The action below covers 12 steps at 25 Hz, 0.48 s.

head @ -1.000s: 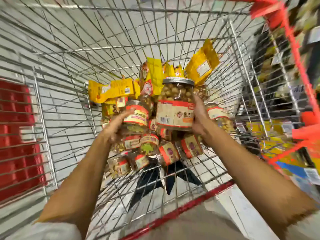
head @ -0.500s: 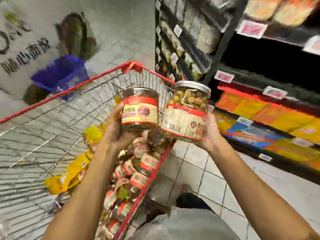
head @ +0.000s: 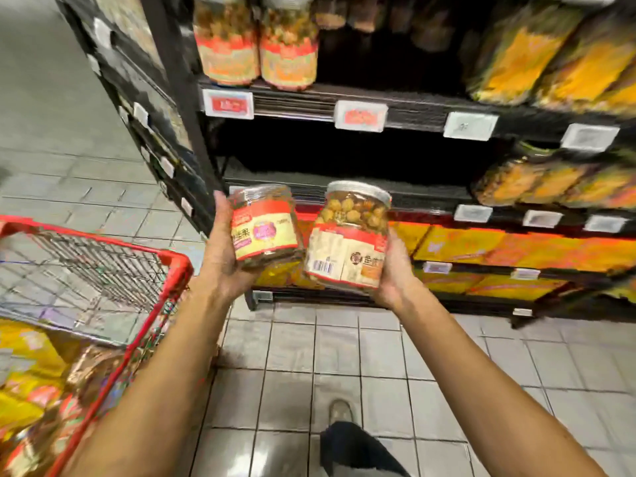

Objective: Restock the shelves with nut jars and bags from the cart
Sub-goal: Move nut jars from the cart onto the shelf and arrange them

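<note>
My left hand [head: 220, 256] grips a small nut jar [head: 265, 225] with a red and cream label. My right hand [head: 395, 270] grips a taller nut jar [head: 349, 235] with a silver lid and pale round nuts showing. Both jars are held up side by side, almost touching, in front of the dark shelves [head: 395, 108]. The red wire cart [head: 103, 266] stands at the lower left with yellow bags [head: 24, 356] and more jars inside.
Two similar jars [head: 258, 46] stand on an upper shelf at the left. The shelf bay directly behind the held jars is dark and bare. Yellow and orange bags [head: 550, 56] fill the shelves to the right and the bottom row. Tiled floor lies below, with my shoe [head: 340, 411] on it.
I lifted both jars out of the cart and turned right. The view swung from the cart's inside to the shelves, and the jars now sit in front of the bare shelf bay.
</note>
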Motion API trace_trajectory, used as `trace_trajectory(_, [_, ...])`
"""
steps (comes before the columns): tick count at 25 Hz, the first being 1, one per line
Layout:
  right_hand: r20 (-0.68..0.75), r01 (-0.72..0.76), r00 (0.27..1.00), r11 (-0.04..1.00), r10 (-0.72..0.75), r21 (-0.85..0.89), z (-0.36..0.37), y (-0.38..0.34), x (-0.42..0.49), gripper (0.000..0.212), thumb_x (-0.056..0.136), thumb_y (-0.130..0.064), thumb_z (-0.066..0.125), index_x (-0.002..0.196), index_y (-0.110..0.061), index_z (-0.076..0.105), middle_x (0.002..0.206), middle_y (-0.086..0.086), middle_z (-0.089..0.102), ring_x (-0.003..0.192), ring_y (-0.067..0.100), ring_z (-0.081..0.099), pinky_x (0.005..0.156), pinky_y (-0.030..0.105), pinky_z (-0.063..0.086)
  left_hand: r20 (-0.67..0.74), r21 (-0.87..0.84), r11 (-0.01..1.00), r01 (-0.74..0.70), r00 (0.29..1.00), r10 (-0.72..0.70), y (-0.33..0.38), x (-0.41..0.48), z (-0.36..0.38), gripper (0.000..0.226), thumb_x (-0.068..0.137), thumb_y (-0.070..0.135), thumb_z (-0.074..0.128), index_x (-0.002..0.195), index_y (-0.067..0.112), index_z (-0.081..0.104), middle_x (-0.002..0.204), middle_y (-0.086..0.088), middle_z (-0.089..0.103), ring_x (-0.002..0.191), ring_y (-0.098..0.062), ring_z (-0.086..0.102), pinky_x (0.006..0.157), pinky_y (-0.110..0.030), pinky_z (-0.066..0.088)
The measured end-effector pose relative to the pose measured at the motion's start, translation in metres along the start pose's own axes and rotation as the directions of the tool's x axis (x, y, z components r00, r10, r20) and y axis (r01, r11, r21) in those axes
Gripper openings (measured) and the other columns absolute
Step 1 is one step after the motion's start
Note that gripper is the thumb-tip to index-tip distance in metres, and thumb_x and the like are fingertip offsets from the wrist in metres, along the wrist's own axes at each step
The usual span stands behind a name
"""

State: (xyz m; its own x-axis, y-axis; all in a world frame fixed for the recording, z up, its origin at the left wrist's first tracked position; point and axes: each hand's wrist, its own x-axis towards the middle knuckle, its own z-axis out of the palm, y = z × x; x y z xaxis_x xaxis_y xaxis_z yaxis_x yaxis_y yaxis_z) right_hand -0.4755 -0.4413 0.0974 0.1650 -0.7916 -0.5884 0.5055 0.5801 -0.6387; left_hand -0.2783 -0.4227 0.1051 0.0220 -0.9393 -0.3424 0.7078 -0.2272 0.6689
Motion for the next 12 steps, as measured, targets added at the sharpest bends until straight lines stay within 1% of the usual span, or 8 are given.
trace_trajectory(1, [-0.014,0.0,1.0,1.0,0.0,-0.024,-0.002,-0.012,0.015,0.052,0.095,-0.052,0.027,0.105,-0.015,0.062,0.11,0.015,0.062,0.096,0.033,0.058,0.102,0.057,0.038,-0.039,0.0,1.0,-0.021,0.999,0.021,-0.003,0.02,0.004,0.08,0.084,0.071,0.031,0.131,0.011,0.055,0.125,-0.013,0.061,0.107,-0.027,0.062,0.085,-0.045,0.055])
trace_trajectory(2, [-0.034,0.001,0.999,0.999,-0.003,-0.048,-0.002,-0.021,0.031,0.05,0.095,-0.051,0.029,0.093,-0.016,0.064,0.097,0.012,0.066,0.087,0.03,0.061,0.097,0.055,0.042,-0.076,0.01,0.999,-0.038,0.996,0.039,-0.003,0.037,0.006,0.084,0.084,0.074,0.027,0.138,0.012,0.046,0.129,-0.013,0.058,0.109,-0.028,0.06,0.087,-0.045,0.053])
trace_trajectory(3, [-0.054,-0.004,0.999,0.997,-0.001,-0.081,-0.002,-0.028,0.045,0.049,0.095,-0.05,0.03,0.084,-0.017,0.064,0.084,0.009,0.069,0.079,0.027,0.063,0.091,0.05,0.046,-0.099,0.034,0.998,-0.044,0.994,0.047,-0.003,0.051,0.006,0.087,0.083,0.076,0.024,0.137,0.012,0.047,0.122,-0.012,0.063,0.104,-0.027,0.063,0.084,-0.043,0.055])
trace_trajectory(5, [-0.053,-0.016,0.999,0.989,0.008,-0.146,0.002,-0.035,0.075,0.055,0.095,-0.051,0.029,0.072,-0.02,0.068,0.067,0.004,0.071,0.066,0.022,0.067,0.082,0.042,0.05,-0.135,0.083,0.995,-0.046,0.989,0.057,0.001,0.08,-0.001,0.087,0.081,0.079,0.019,0.118,0.014,0.062,0.096,-0.008,0.073,0.087,-0.023,0.07,0.073,-0.039,0.059])
trace_trajectory(7, [-0.048,-0.012,0.999,0.99,0.005,-0.144,0.006,-0.037,0.1,0.061,0.095,-0.051,0.029,0.062,-0.02,0.07,0.062,0.0,0.07,0.06,0.018,0.068,0.081,0.042,0.05,-0.2,0.112,0.991,-0.073,0.975,0.095,0.005,0.111,-0.008,0.083,0.084,0.077,0.016,0.108,0.015,0.066,0.089,-0.007,0.074,0.081,-0.022,0.071,0.072,-0.037,0.059])
trace_trajectory(10, [-0.042,-0.021,0.999,0.993,0.017,-0.114,0.016,-0.035,0.142,0.067,0.095,-0.05,0.029,0.05,-0.022,0.071,0.061,-0.001,0.07,0.06,0.018,0.068,0.084,0.043,0.049,-0.334,0.111,0.99,-0.09,0.935,0.122,0.015,0.168,-0.024,0.078,0.09,0.069,0.02,0.123,0.011,0.059,0.112,-0.014,0.067,0.101,-0.029,0.066,0.091,-0.045,0.052])
trace_trajectory(11, [-0.046,0.002,0.999,0.995,-0.007,-0.101,0.019,-0.032,0.156,0.067,0.094,-0.05,0.03,0.048,-0.023,0.071,0.061,-0.001,0.07,0.06,0.017,0.068,0.081,0.041,0.05,-0.367,0.117,0.988,-0.101,0.92,0.138,0.019,0.188,-0.029,0.074,0.092,0.066,0.022,0.123,0.01,0.059,0.113,-0.014,0.067,0.102,-0.03,0.065,0.095,-0.046,0.05])
trace_trajectory(12, [-0.052,0.023,0.998,0.996,-0.027,-0.087,0.022,-0.03,0.169,0.066,0.094,-0.05,0.031,0.047,-0.024,0.07,0.06,-0.003,0.069,0.058,0.016,0.068,0.077,0.039,0.051,-0.384,0.141,0.983,-0.117,0.909,0.163,0.021,0.206,-0.033,0.069,0.094,0.063,0.023,0.116,0.01,0.061,0.106,-0.012,0.069,0.096,-0.028,0.067,0.093,-0.046,0.051])
